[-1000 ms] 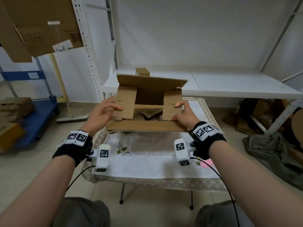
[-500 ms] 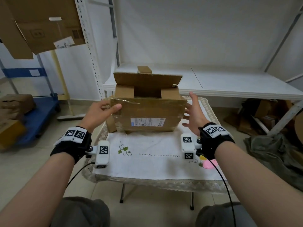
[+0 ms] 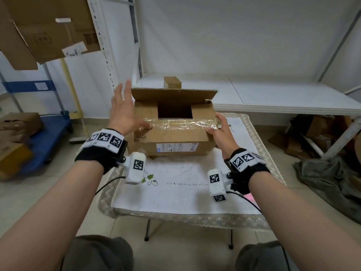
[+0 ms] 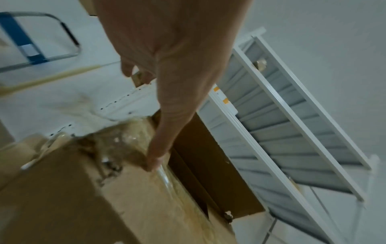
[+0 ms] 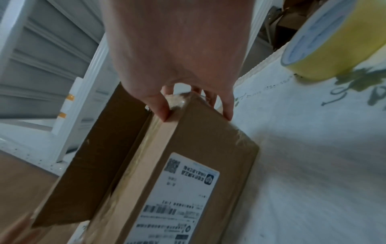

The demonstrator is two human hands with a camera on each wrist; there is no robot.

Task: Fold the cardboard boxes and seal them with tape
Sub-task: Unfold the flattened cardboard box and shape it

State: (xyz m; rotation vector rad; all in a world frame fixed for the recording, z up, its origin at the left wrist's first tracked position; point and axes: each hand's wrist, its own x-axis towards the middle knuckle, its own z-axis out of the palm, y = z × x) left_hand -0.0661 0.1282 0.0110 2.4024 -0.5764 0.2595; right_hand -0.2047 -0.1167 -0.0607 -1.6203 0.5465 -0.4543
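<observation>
A brown cardboard box [image 3: 172,137] with a white label stands on the cloth-covered table [image 3: 185,192]. Its near flap, covered in old clear tape, is folded over the top, and the far flap [image 3: 173,94] stands upright behind a dark opening. My left hand [image 3: 125,112] is raised at the box's left end with its fingers spread; in the left wrist view its thumb [image 4: 158,158] touches the taped flap edge. My right hand [image 3: 220,132] grips the box's right end, thumb [image 5: 163,112] on the flap corner and fingers down the side. A yellow tape roll [image 5: 321,41] lies on the cloth to the right.
A white shelf [image 3: 273,94] runs behind the table with a small cardboard block [image 3: 172,82] on it. A blue cart [image 3: 48,133] and stacked boxes [image 3: 19,124] stand at the left. Flat cardboard [image 3: 48,30] hangs at the upper left. Cloth and clutter lie on the floor at the right.
The near flap has swung up and over the two side flaps. My left hand has lifted off the box's left side with fingers spread. My right hand has taken hold of the right corner.
</observation>
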